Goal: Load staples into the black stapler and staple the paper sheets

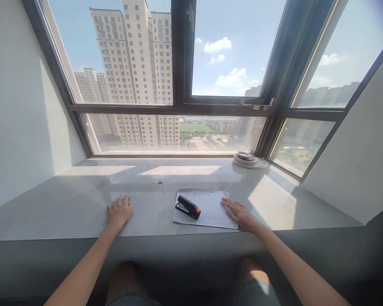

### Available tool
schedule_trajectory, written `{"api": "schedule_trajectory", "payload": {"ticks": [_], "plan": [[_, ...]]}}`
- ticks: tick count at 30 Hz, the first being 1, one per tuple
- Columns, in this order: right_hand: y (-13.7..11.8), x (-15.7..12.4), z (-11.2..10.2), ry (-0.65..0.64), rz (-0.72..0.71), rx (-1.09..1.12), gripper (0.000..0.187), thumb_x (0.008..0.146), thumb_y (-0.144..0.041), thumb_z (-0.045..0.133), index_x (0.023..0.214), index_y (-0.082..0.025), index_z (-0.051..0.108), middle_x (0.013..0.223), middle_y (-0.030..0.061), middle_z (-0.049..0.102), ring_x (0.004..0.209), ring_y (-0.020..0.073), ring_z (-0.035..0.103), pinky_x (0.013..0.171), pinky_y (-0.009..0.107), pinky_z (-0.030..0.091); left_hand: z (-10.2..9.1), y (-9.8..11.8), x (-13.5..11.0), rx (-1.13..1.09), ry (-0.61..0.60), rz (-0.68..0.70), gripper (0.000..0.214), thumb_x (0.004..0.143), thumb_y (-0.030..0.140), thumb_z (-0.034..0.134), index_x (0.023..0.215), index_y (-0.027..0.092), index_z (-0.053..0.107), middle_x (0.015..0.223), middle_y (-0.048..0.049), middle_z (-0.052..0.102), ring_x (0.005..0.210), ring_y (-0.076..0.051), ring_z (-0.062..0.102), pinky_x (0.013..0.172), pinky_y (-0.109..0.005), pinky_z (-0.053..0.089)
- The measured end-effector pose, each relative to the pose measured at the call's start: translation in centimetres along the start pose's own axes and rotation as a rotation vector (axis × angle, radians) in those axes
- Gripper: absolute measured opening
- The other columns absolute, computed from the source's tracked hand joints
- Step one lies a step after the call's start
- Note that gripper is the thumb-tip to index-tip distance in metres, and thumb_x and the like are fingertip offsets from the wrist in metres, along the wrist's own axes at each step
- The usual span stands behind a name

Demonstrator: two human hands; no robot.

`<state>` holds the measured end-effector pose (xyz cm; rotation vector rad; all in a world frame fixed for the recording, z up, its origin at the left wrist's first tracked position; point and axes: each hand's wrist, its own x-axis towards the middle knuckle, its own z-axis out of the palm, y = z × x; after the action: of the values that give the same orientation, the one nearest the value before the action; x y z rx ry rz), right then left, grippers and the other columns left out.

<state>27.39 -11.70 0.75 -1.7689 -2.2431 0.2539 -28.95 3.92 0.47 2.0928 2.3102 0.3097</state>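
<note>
My left hand (120,211) rests palm down on the grey windowsill (140,216), its fingers a little bent and apart, holding nothing. Across from it, my right hand (240,215) lies flat with fingers stretched out, the tips over the right edge of a stack of paper (215,206). Handwriting or print covers part of the top sheet. On the paper's left side sits a black stapler (188,207) with an orange piece at one end, turned at a slant. Neither hand touches it. Left of the paper, a small dark strip (160,182), perhaps staples, lies on the sill.
Several round, flat, plate-like things (248,160) are stacked in the far right corner against the window frame (210,111). White walls (22,127) close in both sides. The sill's front edge runs just above my knees. Sunlight falls in bright patches.
</note>
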Motion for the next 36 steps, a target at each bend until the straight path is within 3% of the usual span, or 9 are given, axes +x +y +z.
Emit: {"api": "schedule_trajectory", "payload": {"ticks": [6, 10, 20, 29, 32, 36], "plan": [[0.2, 0.5, -0.4, -0.114, -0.023, -0.032, 0.061, 0.108, -0.053, 0.021, 0.165, -0.033, 0.028, 0.172, 0.0016, 0.021, 0.160, 0.0241, 0.019, 0.130, 0.054, 0.015, 0.1, 0.1, 0.0, 0.014, 0.044, 0.018, 0.060, 0.103, 0.035, 0.022, 0.151, 0.015, 0.051, 0.164, -0.0182, 0.040, 0.152, -0.039, 0.032, 0.117, -0.069, 0.029], [0.2, 0.6, -0.6, -0.108, -0.023, 0.003, 0.059, 0.109, -0.054, 0.021, 0.165, -0.036, 0.027, 0.172, -0.0015, 0.020, 0.160, 0.0224, 0.019, 0.131, 0.052, 0.011, 0.0, 0.3, -0.1, 0.015, 0.048, 0.015, 0.059, 0.103, 0.034, 0.022, 0.151, 0.015, 0.051, 0.163, -0.0181, 0.041, 0.151, -0.040, 0.033, 0.117, -0.069, 0.030], [-1.1, 0.4, -1.6, -0.095, 0.008, 0.025, 0.058, 0.108, -0.053, 0.025, 0.162, -0.036, 0.035, 0.171, -0.0013, 0.025, 0.159, 0.0256, 0.023, 0.130, 0.053, 0.016, -0.1, 0.3, 0.2, 0.012, 0.077, 0.015, 0.055, 0.100, 0.032, 0.031, 0.146, 0.016, 0.055, 0.159, -0.0202, 0.046, 0.148, -0.040, 0.037, 0.114, -0.064, 0.034], [1.3, 0.6, 0.0, -0.065, -0.068, -0.010, 0.061, 0.107, -0.058, 0.025, 0.162, -0.035, 0.035, 0.169, 0.0018, 0.031, 0.157, 0.0256, 0.027, 0.129, 0.055, 0.022, -2.1, 2.1, -1.7, -0.073, 0.090, 0.003, 0.046, 0.099, 0.027, 0.040, 0.137, 0.015, 0.062, 0.152, -0.0233, 0.051, 0.144, -0.041, 0.041, 0.113, -0.063, 0.035], [2.3, 0.8, 0.6, -0.027, -0.087, -0.041, 0.063, 0.104, -0.061, 0.028, 0.161, -0.035, 0.038, 0.167, 0.0026, 0.035, 0.155, 0.0268, 0.033, 0.128, 0.056, 0.026, -2.0, 2.4, -2.1, -0.068, 0.106, -0.011, 0.044, 0.102, 0.028, 0.037, 0.137, 0.018, 0.062, 0.152, -0.0193, 0.052, 0.143, -0.037, 0.042, 0.116, -0.057, 0.033], [3.1, 0.8, 0.9, -0.033, -0.110, -0.048, 0.065, 0.103, -0.062, 0.028, 0.161, -0.032, 0.038, 0.168, 0.0018, 0.033, 0.156, 0.0260, 0.031, 0.129, 0.053, 0.025, -1.2, 2.1, -2.1, -0.087, 0.095, -0.029, 0.045, 0.104, 0.025, 0.035, 0.138, 0.016, 0.062, 0.149, -0.0206, 0.055, 0.139, -0.035, 0.047, 0.116, -0.050, 0.036]]}}
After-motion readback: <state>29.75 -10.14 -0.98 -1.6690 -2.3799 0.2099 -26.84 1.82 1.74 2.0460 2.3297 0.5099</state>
